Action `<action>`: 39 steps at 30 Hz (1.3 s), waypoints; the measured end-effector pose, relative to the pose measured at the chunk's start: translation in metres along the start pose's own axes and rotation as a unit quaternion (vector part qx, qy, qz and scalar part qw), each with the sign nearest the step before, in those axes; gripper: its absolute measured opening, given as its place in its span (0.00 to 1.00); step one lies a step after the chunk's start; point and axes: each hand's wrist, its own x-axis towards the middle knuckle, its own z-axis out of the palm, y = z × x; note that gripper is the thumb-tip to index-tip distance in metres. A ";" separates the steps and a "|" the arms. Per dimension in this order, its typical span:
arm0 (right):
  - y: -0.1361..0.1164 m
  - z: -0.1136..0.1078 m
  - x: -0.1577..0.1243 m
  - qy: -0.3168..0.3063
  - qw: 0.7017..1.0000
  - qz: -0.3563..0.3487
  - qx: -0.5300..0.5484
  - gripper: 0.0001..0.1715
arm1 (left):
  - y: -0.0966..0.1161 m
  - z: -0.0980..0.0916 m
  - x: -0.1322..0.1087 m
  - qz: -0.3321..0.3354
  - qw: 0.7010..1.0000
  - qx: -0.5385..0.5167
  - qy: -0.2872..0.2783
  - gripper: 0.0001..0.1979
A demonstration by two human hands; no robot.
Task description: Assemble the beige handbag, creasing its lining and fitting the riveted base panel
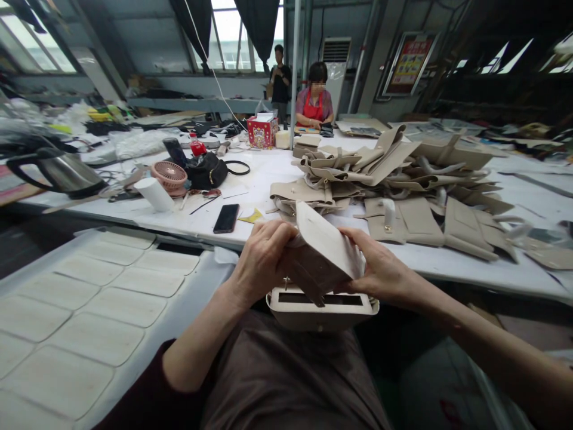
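Both my hands hold a beige leather bag piece (324,254) over my lap. My left hand (262,257) grips its left side, fingers curled round the folded flap. My right hand (380,266) clasps the right edge, fingers closed on it. Below them the piece ends in a flat panel with a long slot (320,307). Just beyond, on the white table (264,173), lies a big heap of the same beige cut pieces (403,179).
A black phone (226,218), a pink fan (169,175), a black pouch (206,171), a white roll (154,194) and a kettle (60,171) sit on the left. Padded white panels (89,304) lie lower left. A person in a red apron (314,104) sits far back, another stands behind.
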 end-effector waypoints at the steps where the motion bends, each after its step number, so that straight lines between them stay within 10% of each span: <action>1: 0.001 0.004 -0.001 0.004 1.000 -0.001 -0.009 0.52 | -0.003 0.003 -0.004 -0.005 1.000 -0.002 -0.007 0.02; 12: 0.017 0.035 -0.004 0.016 0.999 -0.002 -0.050 0.55 | -0.019 0.024 -0.038 -0.033 0.999 0.003 -0.035 0.08; 18: 0.022 0.041 -0.002 0.059 0.996 -0.012 -0.063 0.54 | -0.025 0.026 -0.052 -0.161 0.982 -0.075 -0.059 0.20; 32: 0.025 0.050 0.003 0.046 0.995 -0.009 -0.084 0.54 | -0.023 0.025 -0.066 -0.165 0.985 -0.028 -0.028 0.14; 39: 0.034 0.052 -0.012 -0.010 0.986 -0.010 -0.164 0.52 | -0.017 0.037 -0.087 -0.275 0.947 -0.147 -0.079 0.12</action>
